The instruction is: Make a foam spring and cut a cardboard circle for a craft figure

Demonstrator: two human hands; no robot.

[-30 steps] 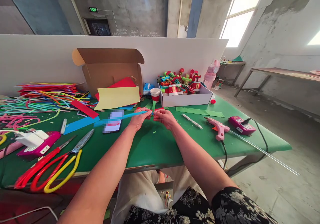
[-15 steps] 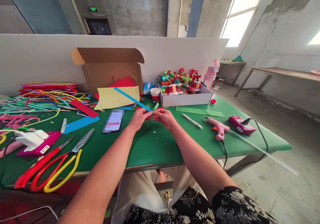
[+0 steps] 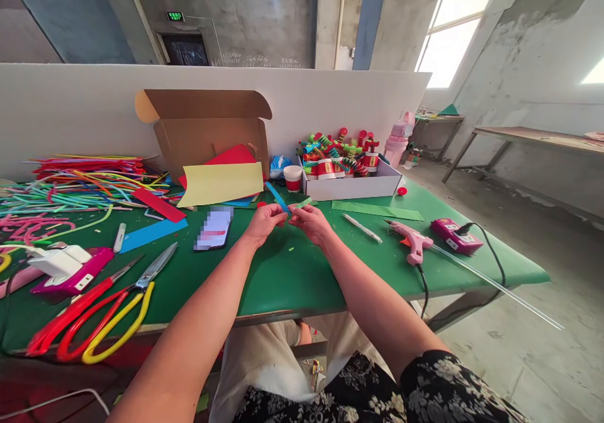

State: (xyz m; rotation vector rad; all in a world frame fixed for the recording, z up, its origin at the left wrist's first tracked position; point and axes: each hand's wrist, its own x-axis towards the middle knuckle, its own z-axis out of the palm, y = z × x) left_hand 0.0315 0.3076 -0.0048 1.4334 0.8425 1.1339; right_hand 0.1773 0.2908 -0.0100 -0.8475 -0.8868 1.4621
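My left hand (image 3: 264, 221) and my right hand (image 3: 309, 221) meet over the middle of the green table (image 3: 283, 278), fingers pinched together. Between them they hold a blue paper strip (image 3: 277, 197) that points up and away, and a green paper strip (image 3: 302, 203) that sticks out to the right. A bit of red shows at the fingertips. Both hands hover just above the table top.
Scissors with red and yellow handles (image 3: 104, 313) lie front left, a phone (image 3: 214, 228) left of my hands. A pink glue gun (image 3: 413, 242) and pen (image 3: 362, 228) lie right. Behind are a white box of finished toys (image 3: 349, 171), a paper cup (image 3: 293, 177), a cardboard box (image 3: 207, 127) and coloured sheets.
The blue strip, first lying long to the left, swung up and back and now shows much shorter above my fingers. My hands stayed in place, working at the strips.
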